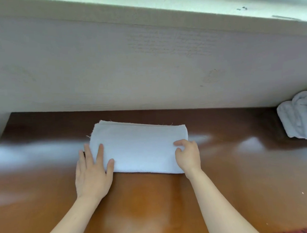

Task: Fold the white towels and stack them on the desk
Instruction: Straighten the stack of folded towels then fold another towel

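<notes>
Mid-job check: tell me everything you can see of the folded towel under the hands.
The folded towel is white, terry-looking cloth, folded into a flat layered rectangle, long side left to right, loose threads along its far edge. It lies on the brown desk, short of the wall. The left hand rests flat on its left end; the right hand curls its fingers at the right end, grip unclear.

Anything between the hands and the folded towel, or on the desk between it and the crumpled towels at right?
Nothing visible. The left hand and right hand both touch the folded towel; only bare desk lies between it and the crumpled towels.
</notes>
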Tool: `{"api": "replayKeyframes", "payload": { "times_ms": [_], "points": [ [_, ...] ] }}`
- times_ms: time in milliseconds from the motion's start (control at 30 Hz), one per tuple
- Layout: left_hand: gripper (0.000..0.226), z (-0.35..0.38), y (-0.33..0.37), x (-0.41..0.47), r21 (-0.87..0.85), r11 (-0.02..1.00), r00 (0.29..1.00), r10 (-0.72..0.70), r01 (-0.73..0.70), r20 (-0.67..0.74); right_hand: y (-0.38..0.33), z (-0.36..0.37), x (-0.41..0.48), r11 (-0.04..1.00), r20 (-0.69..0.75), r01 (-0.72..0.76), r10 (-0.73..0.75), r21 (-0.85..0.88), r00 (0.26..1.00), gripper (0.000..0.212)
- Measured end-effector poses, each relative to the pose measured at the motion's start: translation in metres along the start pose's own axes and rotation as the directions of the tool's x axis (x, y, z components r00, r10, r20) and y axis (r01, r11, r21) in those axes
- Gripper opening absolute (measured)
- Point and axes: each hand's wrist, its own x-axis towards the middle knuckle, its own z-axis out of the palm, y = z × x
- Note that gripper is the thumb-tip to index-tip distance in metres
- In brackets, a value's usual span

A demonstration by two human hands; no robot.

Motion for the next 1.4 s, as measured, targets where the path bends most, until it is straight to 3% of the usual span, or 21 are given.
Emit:
{"api": "replayKeyframes", "payload": {
  "times_ms": [67, 167, 267, 333, 433, 567, 667, 733, 800, 900, 1000, 1067, 1167, 1333, 1400],
  "points": [
    [0.07, -0.001, 0.007, -0.012, 0.035, 0.999, 0.999, 0.036, -0.037, 0.036, -0.005, -0.008, -0.014, 0.994, 0.09, -0.081, 0.074, 0.078, 0.993, 0.035],
    [0.07, -0.01, 0.027, -0.031, 0.011, 0.979, 0.975, 0.2, -0.202, 0.095, -0.009, -0.017, -0.042, 0.973, 0.128, -0.101, 0.075, 0.207, 0.989, 0.032],
    [0.07, -0.024, 0.054, -0.051, -0.121, 0.889, 0.872, 0.457, -0.442, 0.174, -0.012, -0.029, -0.07, 0.902, 0.131, -0.181, 0.14, 0.393, 0.981, 0.029],
    [0.078, -0.034, 0.076, -0.067, -0.193, 0.789, 0.771, 0.612, -0.583, 0.175, -0.015, -0.043, -0.088, 0.794, 0.171, -0.267, 0.205, 0.547, 0.964, 0.024],
    [0.083, -0.04, 0.109, -0.09, -0.229, 0.68, 0.687, 0.724, -0.697, 0.06, -0.021, -0.068, -0.112, 0.666, 0.209, -0.282, 0.189, 0.691, 0.959, 0.017],
    [0.077, -0.051, 0.154, -0.116, -0.365, 0.641, 0.724, 0.671, -0.675, -0.159, -0.016, -0.118, -0.137, 0.638, 0.228, -0.198, 0.035, 0.744, 0.973, 0.013],
    [0.083, -0.066, 0.198, -0.145, -0.516, 0.511, 0.697, 0.663, -0.687, -0.272, 0.005, -0.17, -0.148, 0.608, 0.193, -0.114, -0.066, 0.786, 0.979, 0.019],
    [0.083, -0.079, 0.229, -0.165, -0.556, 0.471, 0.685, 0.677, -0.684, -0.269, 0.024, -0.207, -0.154, 0.645, 0.149, -0.047, -0.104, 0.763, 0.983, 0.017],
    [0.078, -0.089, 0.265, -0.184, -0.557, 0.463, 0.67, 0.7, -0.689, -0.247, 0.054, -0.245, -0.16, 0.748, 0.067, 0.071, -0.153, 0.66, 0.986, 0.022],
    [0.051, -0.104, 0.319, -0.213, -0.633, 0.395, 0.634, 0.747, -0.666, -0.2, 0.104, -0.297, -0.172, 0.917, -0.161, 0.345, -0.316, 0.202, 0.935, 0.05],
    [0.039, -0.114, 0.373, -0.242, -0.649, 0.317, 0.544, 0.82, -0.692, -0.18, 0.143, -0.347, -0.183, 0.851, -0.138, 0.49, -0.517, -0.188, 0.845, 0.046],
    [0.03, -0.113, 0.406, -0.255, -0.653, 0.288, 0.488, 0.861, -0.701, -0.145, 0.158, -0.379, -0.185, 0.808, -0.133, 0.551, -0.582, -0.208, 0.802, 0.033],
    [0.017, -0.105, 0.441, -0.261, -0.74, 0.305, 0.541, 0.836, -0.6, -0.094, 0.166, -0.421, -0.176, 0.764, -0.163, 0.621, -0.644, -0.172, 0.747, 0.009],
    [0.045, -0.089, 0.497, -0.252, -0.857, 0.315, 0.639, 0.769, -0.408, -0.022, 0.174, -0.488, -0.139, 0.774, -0.148, 0.6, -0.63, -0.201, 0.763, 0.011],
    [0.039, -0.077, 0.515, -0.24, -0.877, 0.319, 0.629, 0.777, -0.36, 0.024, 0.173, -0.513, -0.12, 0.769, -0.179, 0.606, -0.638, -0.203, 0.749, 0.014]
  ]
}}
